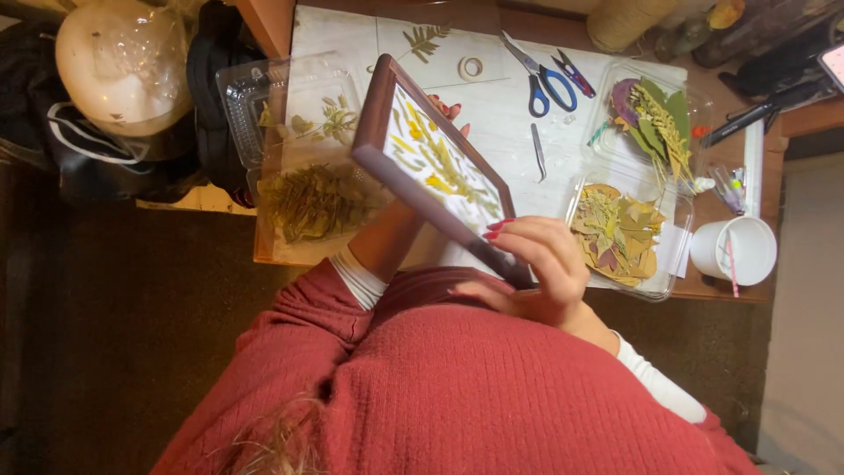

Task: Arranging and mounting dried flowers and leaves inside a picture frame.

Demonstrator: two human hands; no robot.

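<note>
Head view, frame [437,172] between both hands

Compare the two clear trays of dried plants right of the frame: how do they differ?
The far tray holds green leaves, a purple piece and a pale yellow sprig; the near tray holds flat tan, brown and orange leaves. The far tray lies beside the scissors; the near tray sits at the table edge by the white cup. Both are clear plastic.

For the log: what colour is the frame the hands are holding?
Dark brown picture frame, best seen in the head view.
</note>
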